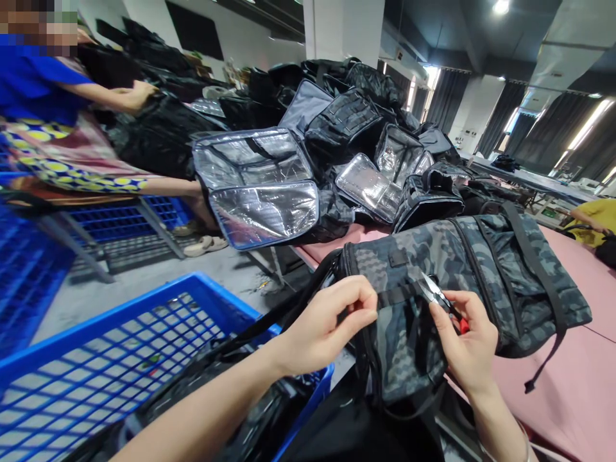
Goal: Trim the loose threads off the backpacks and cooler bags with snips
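A grey camouflage bag [486, 276] lies on a pink table [587, 378], its near end hanging over the edge toward me. My left hand [327, 327] pinches the bag's black webbing strap [394, 296] between thumb and fingers. My right hand [466, 343] is closed around small thread snips [436, 294] with a red handle, their metal tips resting at the strap on the bag's front.
A blue plastic crate [120, 359] holding dark bags stands at lower left. A heap of black bags and silver-lined cooler bags [262, 186] covers the table behind. A person in a blue top [43, 83] works at the far left; another person in yellow [597, 215] is at the right.
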Available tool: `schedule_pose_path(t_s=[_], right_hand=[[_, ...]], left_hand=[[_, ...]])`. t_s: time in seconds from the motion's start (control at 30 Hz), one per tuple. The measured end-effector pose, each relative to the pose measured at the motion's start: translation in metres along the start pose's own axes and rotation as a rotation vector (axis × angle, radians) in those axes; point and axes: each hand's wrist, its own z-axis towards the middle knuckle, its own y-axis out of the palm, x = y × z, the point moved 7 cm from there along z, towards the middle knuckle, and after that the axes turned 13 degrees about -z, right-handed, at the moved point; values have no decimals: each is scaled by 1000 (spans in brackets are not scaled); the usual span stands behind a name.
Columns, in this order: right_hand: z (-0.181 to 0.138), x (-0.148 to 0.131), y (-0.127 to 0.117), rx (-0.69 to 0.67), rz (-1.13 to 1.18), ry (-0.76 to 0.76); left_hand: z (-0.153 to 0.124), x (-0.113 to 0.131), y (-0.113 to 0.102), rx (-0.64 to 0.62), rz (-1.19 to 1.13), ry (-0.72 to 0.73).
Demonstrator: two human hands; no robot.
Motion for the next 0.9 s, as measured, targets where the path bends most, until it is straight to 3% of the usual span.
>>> schedule_pose_path(t_s=[0.1, 0.27, 0.4, 0.5, 0.6, 0.7, 0.8, 0.9], right_hand=[[0, -3, 0, -6, -3, 7], [-1, -6, 0, 2, 39, 17], [-1, 3, -10, 136, 148, 99], [0, 15, -16, 218, 236, 186], [1, 27, -16, 222, 320, 234], [3, 32, -17, 214, 333, 245], [6, 25, -14, 126, 262, 205], [6, 8, -4, -68, 154, 84]], left_hand=[[4, 6, -5, 36, 0, 30], [14, -6, 18, -48, 484, -5], [17, -17, 33, -159, 688, -80], [14, -16, 28, -159, 476, -87], [11, -12, 15, -129, 133, -104], [9, -9, 6, -65, -59, -106], [8, -13, 1, 50, -76, -115], [5, -15, 3, 111, 5, -88]])
